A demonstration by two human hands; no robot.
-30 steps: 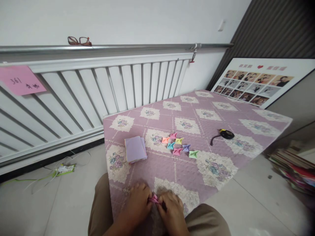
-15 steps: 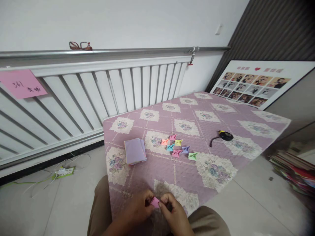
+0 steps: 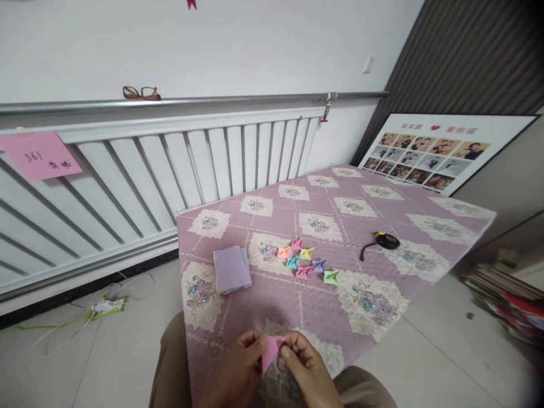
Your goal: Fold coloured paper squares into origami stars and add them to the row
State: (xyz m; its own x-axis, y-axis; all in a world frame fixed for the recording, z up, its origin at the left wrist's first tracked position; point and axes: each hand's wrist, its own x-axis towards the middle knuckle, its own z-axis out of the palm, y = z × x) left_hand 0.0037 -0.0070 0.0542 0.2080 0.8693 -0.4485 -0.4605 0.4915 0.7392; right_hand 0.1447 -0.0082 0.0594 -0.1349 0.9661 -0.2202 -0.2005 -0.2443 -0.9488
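Between my two hands, over the near edge of the table, is a small folded piece of pink paper [image 3: 270, 352], now showing a triangular face. My left hand [image 3: 244, 362] pinches its left side, and my right hand [image 3: 304, 362] grips its upper right corner between thumb and fingers. Beyond the hands lie several small folded paper pieces, among them a green one [image 3: 332, 276], a blue one [image 3: 292, 262] and a yellow one [image 3: 306, 253]. To their left rests a stack of square paper sheets [image 3: 232, 270] with a lilac sheet on top.
A floral tablecloth [image 3: 272, 306] covers the table. A black and yellow tape measure [image 3: 386, 241] lies to the right. Behind are a white radiator [image 3: 238, 153] and a photo board [image 3: 429, 153]. A power strip [image 3: 108, 306] with cables is on the floor at left.
The pink paper has gone from a small flat shape to a larger triangular one as my hands turned it. The whole view has shifted slightly downward in the frame.
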